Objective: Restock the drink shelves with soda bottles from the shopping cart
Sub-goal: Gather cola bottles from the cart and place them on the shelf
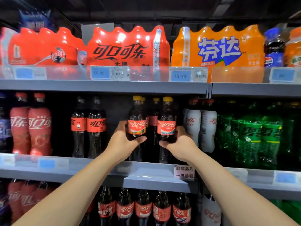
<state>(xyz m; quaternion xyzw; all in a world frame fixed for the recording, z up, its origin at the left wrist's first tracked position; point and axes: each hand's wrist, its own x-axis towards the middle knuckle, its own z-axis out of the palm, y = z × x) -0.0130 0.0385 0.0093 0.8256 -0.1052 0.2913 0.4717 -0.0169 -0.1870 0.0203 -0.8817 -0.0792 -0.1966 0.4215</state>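
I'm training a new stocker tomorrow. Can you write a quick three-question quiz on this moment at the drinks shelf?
1. True or false: the left hand grips the left cola bottle and the right hand grips the right cola bottle.
2. Which stand directly right of the white-sleeved bottles? A green bottles; B purple bottles; C orange packs.
3. Fill in: both held bottles have ___ caps.
Key: 1 true; 2 A; 3 yellow.
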